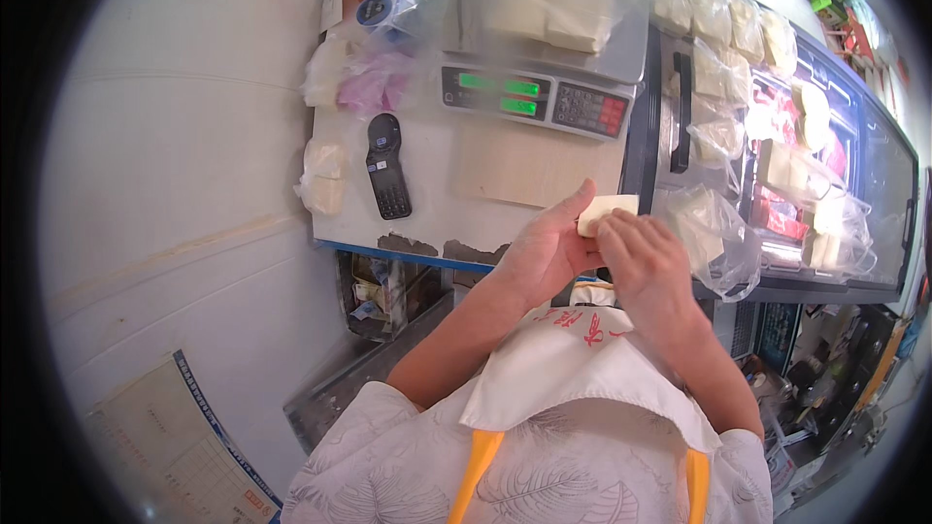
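My left hand [553,247] and my right hand [641,257] meet above the front edge of the worktop. Both hold a thin, pale cream square piece [604,207], its far edge showing between them. My right fingers are curled on it and my left thumb is raised beside it. Just beyond lies a light wooden board [505,160], with a digital scale [529,97] behind it carrying pale blocks [544,15] in plastic. A black handset [388,165] lies to the left of the board. To the right of my hands is a clear bag [694,233] of pale pieces.
Bagged pale blocks [718,73] stand in rows on the dark, glass-topped unit [883,223] at the right. Pink bags [369,78] and a wrapped pale bundle [320,175] sit at the worktop's left. A shelf [369,296] is below; a white wall [175,136] borders the left.
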Demonstrator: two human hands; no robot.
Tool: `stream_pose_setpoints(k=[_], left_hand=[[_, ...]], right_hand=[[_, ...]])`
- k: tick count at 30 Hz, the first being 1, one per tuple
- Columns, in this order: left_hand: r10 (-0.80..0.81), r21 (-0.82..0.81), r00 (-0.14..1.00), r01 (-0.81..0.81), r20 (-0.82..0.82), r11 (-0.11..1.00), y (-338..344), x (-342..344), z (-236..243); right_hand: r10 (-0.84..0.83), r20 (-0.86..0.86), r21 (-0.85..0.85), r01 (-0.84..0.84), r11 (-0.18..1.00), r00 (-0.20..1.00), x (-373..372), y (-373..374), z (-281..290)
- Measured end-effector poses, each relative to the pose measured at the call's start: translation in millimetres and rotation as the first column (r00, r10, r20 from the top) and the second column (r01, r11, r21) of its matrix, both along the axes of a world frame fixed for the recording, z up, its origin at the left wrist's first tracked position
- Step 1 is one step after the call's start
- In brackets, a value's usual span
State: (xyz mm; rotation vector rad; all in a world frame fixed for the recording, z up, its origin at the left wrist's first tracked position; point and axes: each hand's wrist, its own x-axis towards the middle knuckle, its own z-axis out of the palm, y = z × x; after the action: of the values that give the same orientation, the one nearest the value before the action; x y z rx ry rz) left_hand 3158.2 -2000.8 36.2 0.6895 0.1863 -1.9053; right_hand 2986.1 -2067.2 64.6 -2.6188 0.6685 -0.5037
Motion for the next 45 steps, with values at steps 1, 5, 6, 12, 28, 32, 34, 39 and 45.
stream_pose_setpoints(k=[1, 5, 6, 12, 28, 32, 34, 39, 45], left_hand=[[-0.034, 0.039, 0.992, 0.03, 0.12, 0.999, 8, -8, -13], [-0.176, 0.123, 0.864, 0.133, 0.471, 0.983, 24, -46, -28], [-0.221, 0.115, 0.813, 0.189, 0.539, 0.975, 22, -55, -17], [-0.518, -0.01, 0.585, 0.668, 0.624, 0.744, -1, -101, 39], [-0.545, 0.093, 0.554, 0.643, 0.629, 0.76, -62, -221, -50], [-0.382, -0.004, 0.789, 0.437, 0.481, 0.899, -65, -239, -51], [-0.209, -0.152, 0.935, 0.26, 0.288, 0.954, -76, -253, -49], [-0.217, -0.073, 0.925, 0.251, 0.31, 0.965, -84, -257, -66], [-0.308, -0.056, 0.901, 0.34, 0.304, 0.939, -63, -246, -60]], right_hand=[[-0.013, 0.012, -0.033, 0.013, 0.999, 1.0, -8, 10, -9], [-0.111, 0.075, 0.192, 0.095, 0.977, 0.991, -54, 28, -15], [-0.229, 0.081, 0.299, 0.195, 0.934, 0.97, -70, 31, -13], [-0.644, -0.004, 0.88, -0.303, -0.366, 0.765, -177, 14, -54], [-0.69, -0.141, 0.913, 0.363, 0.187, 0.71, -285, -47, -44], [-0.685, -0.175, 0.58, 0.636, 0.508, 0.707, -264, -46, -40], [-0.627, -0.049, 0.166, 0.626, 0.762, 0.777, -249, -34, -47], [-0.501, 0.099, 0.083, 0.494, 0.865, 0.86, -230, 15, -47], [-0.839, -0.076, 0.939, 0.32, 0.121, 0.539, -289, -37, -45]])
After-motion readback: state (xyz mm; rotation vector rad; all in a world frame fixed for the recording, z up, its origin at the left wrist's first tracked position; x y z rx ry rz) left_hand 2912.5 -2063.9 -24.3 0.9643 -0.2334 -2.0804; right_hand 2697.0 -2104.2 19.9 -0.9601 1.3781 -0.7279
